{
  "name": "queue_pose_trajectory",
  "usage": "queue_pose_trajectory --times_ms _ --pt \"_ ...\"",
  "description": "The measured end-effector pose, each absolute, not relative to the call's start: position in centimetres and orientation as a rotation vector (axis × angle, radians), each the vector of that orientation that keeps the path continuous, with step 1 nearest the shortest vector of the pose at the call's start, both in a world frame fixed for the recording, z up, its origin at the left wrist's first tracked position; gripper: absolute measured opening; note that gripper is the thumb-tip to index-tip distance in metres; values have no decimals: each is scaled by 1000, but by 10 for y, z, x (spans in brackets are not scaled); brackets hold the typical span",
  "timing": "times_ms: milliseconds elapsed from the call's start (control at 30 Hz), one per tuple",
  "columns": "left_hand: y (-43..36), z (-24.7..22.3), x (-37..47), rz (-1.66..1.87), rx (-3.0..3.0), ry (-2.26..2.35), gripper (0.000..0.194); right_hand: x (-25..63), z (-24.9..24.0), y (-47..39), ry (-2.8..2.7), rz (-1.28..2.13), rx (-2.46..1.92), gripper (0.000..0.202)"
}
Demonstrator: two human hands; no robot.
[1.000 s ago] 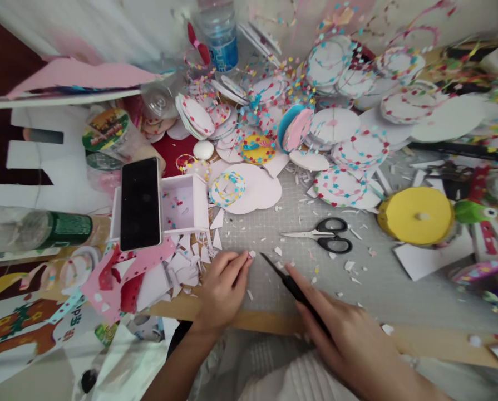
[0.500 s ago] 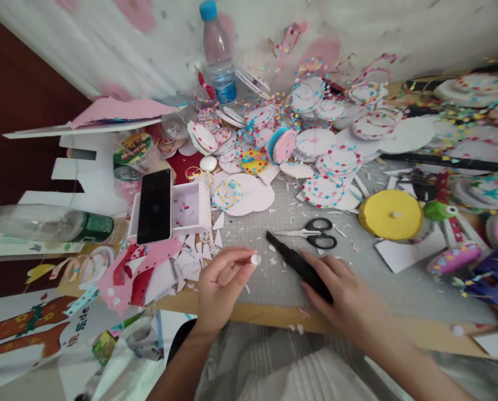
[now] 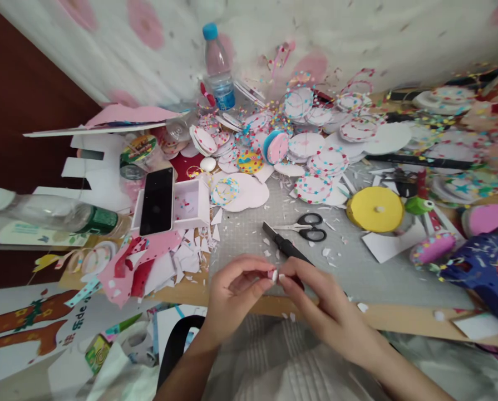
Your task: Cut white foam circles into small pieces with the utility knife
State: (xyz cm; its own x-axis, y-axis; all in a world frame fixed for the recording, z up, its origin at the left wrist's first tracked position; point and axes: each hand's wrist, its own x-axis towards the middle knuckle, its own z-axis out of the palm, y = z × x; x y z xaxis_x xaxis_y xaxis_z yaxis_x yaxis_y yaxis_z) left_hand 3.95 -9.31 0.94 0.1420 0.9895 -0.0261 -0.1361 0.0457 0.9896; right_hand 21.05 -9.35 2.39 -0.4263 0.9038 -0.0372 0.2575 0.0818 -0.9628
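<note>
My left hand (image 3: pixel 236 295) pinches a small white and pink piece (image 3: pixel 274 275) between thumb and forefinger, just over the front edge of the table. Fingertips of my right hand (image 3: pixel 321 298) are pinched together close beside that piece; whether a white bit sits between them is hard to make out. Behind my right hand lies a black craft knife (image 3: pixel 288 245) on the grey cutting mat (image 3: pixel 240 239), its far end pointing up and left. Black-handled scissors (image 3: pixel 309 227) rest just beyond the knife. White paper scraps are scattered around both tools.
A black phone (image 3: pixel 157 201) leans on a white box (image 3: pixel 192 200) at left. Paper discs with coloured dotted trim (image 3: pixel 314 187) heap up behind. To the right are a yellow disc (image 3: pixel 375 209) and a blue glue gun (image 3: pixel 478 267). A water bottle (image 3: pixel 218 67) stands at the back.
My right hand has let go of the craft knife, which lies on the mat, and has moved left to meet my left hand. The left hand shifted slightly right with the small piece. The view also shifted.
</note>
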Motion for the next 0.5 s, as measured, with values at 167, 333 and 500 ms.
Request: queue_pose_trajectory --times_ms 167,333,500 --pt "-92 3 35 1185 1197 1074 16 231 12 -92 -1791 1159 -1258 19" --pt "-84 -14 19 1227 1442 1309 11 265 -13 -86 -1752 576 -1615 5" --pt "-77 -27 9 1081 1729 1508 11 259 -27 -93 -1900 635 -1598 7"
